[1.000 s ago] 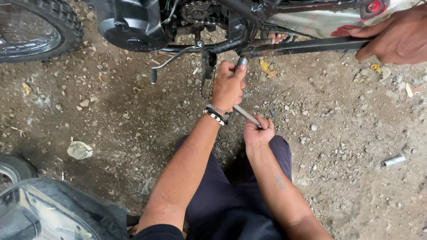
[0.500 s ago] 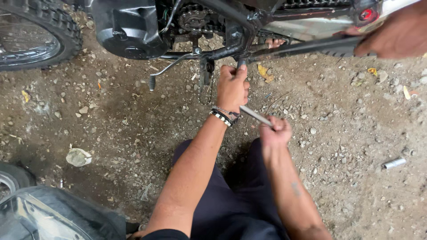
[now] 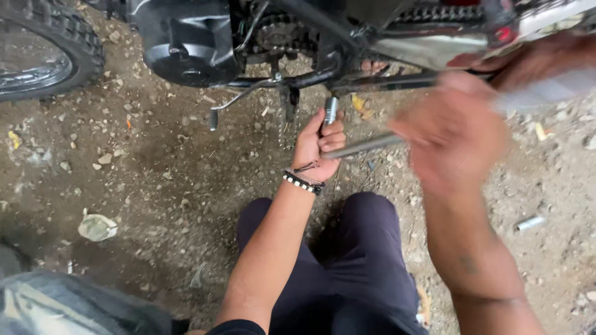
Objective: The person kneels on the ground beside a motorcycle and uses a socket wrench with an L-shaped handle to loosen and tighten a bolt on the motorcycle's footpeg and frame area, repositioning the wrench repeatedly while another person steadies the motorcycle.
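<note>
My left hand [image 3: 318, 144], with a beaded bracelet at the wrist, is closed around an upright metal socket tool [image 3: 329, 110] under the motorcycle's frame [image 3: 347, 80]. From that fist a thin metal bar [image 3: 363, 146] runs right to my right hand [image 3: 453, 133]. That hand is raised and motion-blurred, and it looks closed on the bar's end. I am crouched over the dirt with my knees [image 3: 366, 217] just below the hands. Above the tool are the black engine cover [image 3: 186, 43] and the chain sprocket [image 3: 279, 31].
Another person's hand [image 3: 546, 59] rests on the bike's chrome part at the top right. The knobbly tyre [image 3: 62, 43] is top left and a foot lever [image 3: 213, 118] hangs low. On the stony ground lie crumpled paper [image 3: 96, 226] and a small metal tube [image 3: 529, 222]. Another tyre [image 3: 68, 307] is bottom left.
My right hand has swung up and to the right with the bar's end, from near my knee to level with the frame. My left hand stays on the upright tool.
</note>
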{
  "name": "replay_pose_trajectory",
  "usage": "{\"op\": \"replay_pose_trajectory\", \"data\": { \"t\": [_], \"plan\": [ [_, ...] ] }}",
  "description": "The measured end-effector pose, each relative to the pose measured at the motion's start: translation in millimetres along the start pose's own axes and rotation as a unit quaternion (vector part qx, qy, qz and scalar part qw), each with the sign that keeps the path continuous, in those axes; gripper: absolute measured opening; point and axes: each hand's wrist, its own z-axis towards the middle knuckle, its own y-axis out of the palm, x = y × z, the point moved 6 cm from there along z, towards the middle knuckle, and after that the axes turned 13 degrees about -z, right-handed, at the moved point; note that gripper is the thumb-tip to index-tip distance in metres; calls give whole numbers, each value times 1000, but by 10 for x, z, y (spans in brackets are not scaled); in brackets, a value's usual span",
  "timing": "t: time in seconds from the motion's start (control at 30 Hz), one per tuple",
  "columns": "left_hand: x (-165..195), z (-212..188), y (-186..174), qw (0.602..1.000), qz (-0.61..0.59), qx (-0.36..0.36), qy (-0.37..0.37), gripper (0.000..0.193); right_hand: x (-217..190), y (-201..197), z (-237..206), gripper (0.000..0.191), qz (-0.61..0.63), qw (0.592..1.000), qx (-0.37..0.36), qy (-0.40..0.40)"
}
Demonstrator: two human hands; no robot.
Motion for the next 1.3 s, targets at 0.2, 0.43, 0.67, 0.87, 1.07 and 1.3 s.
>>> {"op": "replay_pose_trajectory", "data": {
  "t": [0.2, 0.43, 0.67, 0.87, 1.07, 1.3],
  "plan": [
    [36, -205, 113, 931, 287, 188, 120, 20, 1165, -1414, -1076, 40, 315, 865, 390, -10],
    [184, -49, 352, 846, 448, 235, 167, 29, 2108, -1327, -1172, 47, 498, 747, 437, 50],
    [123, 44, 458, 772, 535, 281, 195, 34, 2434, -1239, -1196, 49, 570, 692, 436, 75],
    [141, 2, 362, 734, 572, 302, 206, 33, 2828, -1218, -1295, 52, 572, 679, 444, 120],
    [206, 148, 339, 418, 812, 338, 227, 36, 2955, -1068, -1039, 51, 617, 659, 425, 62],
    [216, 103, 390, 554, 735, 354, 164, 36, 2934, -1093, -1084, 56, 552, 675, 466, 152]
  ]
}}
